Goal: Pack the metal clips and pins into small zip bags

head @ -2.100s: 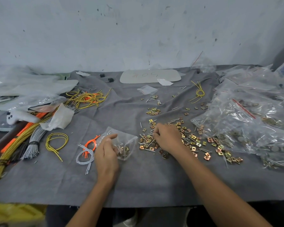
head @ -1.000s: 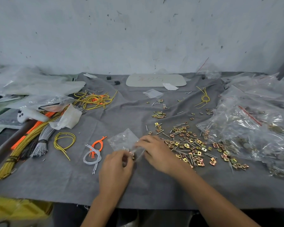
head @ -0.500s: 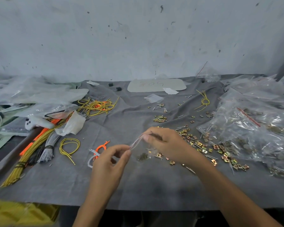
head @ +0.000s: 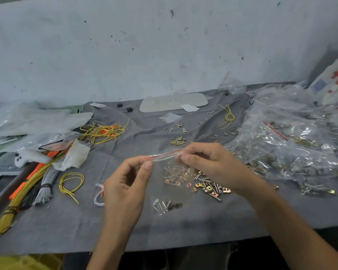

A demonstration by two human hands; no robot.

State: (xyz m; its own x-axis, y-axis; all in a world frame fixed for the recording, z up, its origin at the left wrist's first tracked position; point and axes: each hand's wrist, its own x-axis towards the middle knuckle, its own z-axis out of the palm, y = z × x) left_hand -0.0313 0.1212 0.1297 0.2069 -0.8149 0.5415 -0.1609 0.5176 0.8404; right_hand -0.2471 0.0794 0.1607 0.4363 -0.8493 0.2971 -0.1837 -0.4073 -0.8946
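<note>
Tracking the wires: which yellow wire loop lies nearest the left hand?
The lone yellow loop left of the left hand, beside the grey wire bundle; the tangled pile and knotted piece lie farther back.

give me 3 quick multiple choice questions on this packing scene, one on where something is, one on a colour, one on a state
1. The grey wire bundle lies:
A) left of the left hand
B) right of the right hand
C) inside the zip bag

2. The seal line on the zip bag is:
A) blue
B) red
C) green

3. The zip bag is:
A) empty
B) full to the top
C) holding a few pins and clips at its bottom

Answers:
1 A, the bundle sits well left of that hand.
2 B, a red line runs along the top edge pinched by both hands' fingers.
3 C, the pieces show through the clear plastic low in the hanging bag.
</note>
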